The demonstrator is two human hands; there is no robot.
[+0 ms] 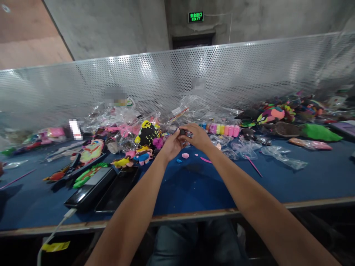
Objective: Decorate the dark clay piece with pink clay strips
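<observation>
My left hand and my right hand meet above the middle of the blue table. Between their fingertips is a small dark lump, partly covered by the fingers, and both hands are closed on it. Below them on the table lie a pink piece, a small blue piece and a curved magenta strip. Left of my left hand stands a black and yellow clay figure, with a purple piece beside it. A row of colourful clay pieces lies right of my right hand.
A black power bank with a white cable and a dark phone lie at the left front. Clear plastic bags, a pink stick and a green clay piece are at right. A perforated metal screen stands behind.
</observation>
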